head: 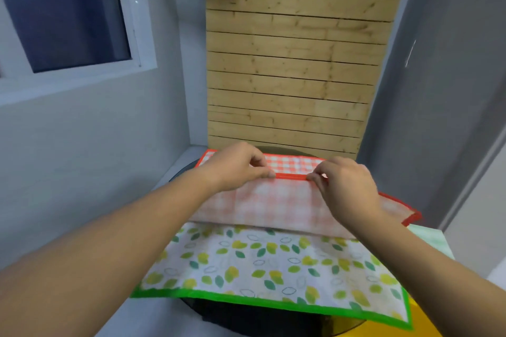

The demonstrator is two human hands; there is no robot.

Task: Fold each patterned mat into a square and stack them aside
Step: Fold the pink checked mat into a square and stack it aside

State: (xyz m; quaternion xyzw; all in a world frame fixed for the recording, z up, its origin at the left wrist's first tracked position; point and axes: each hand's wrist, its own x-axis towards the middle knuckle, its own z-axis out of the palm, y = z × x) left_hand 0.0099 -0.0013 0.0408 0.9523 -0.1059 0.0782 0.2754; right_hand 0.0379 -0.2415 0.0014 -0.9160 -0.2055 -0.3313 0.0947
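Note:
A red-checked mat with a red border [273,205] lies across the far part of the round table, its near half folded over so the pale underside faces up. My left hand [241,167] and my right hand [345,183] each pinch the folded red edge, a short gap between them. Beneath it a white mat with green and yellow leaves and a green border [262,268] lies flat and hangs over the near table edge. A pale green mat [430,238] peeks out at the right.
The dark round table [273,323] stands in a corner, with a grey wall and window to the left, a wooden slat panel [295,63] behind and a grey wall to the right. Something yellow [427,320] shows at the lower right.

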